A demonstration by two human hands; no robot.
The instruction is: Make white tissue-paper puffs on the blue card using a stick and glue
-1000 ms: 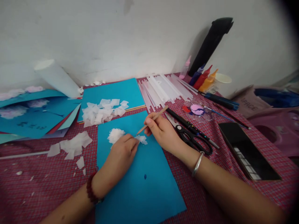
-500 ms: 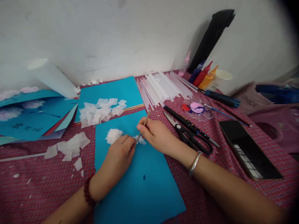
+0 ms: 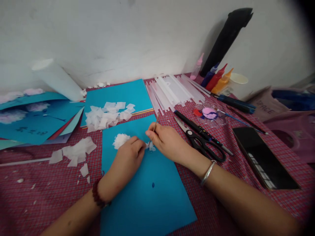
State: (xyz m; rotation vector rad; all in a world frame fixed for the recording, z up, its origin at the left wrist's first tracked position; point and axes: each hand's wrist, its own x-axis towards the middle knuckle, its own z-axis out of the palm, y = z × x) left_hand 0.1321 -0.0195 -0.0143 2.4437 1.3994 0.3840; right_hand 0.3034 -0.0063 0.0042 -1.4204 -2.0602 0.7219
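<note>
A blue paper sheet (image 3: 140, 203) lies on the table under both hands. My right hand (image 3: 169, 142) pinches a thin wooden stick (image 3: 157, 120), its lower tip down at some small white paper bits (image 3: 151, 148) on the sheet. Just left of those bits, my left hand (image 3: 129, 159) rests on the sheet with fingers curled together; whatever its fingertips hold is hidden. Beyond the left knuckles sits a fluffy white tuft of paper (image 3: 120, 140). A dark blue spot (image 3: 153, 185) marks the sheet nearer to me.
Cut white paper squares (image 3: 104, 118) lie on more blue sheets (image 3: 118, 93). White strips (image 3: 172, 91), black scissors (image 3: 206, 146), a black pen (image 3: 189, 123), a paint palette (image 3: 209, 114), paint bottles (image 3: 216, 78) and a phone (image 3: 263, 157) are to the right. Loose squares (image 3: 78, 150) lie left.
The whole view has shifted slightly. The stick in my right hand stands a little steeper, its tip still at the white bits. My left hand stays almost in place.
</note>
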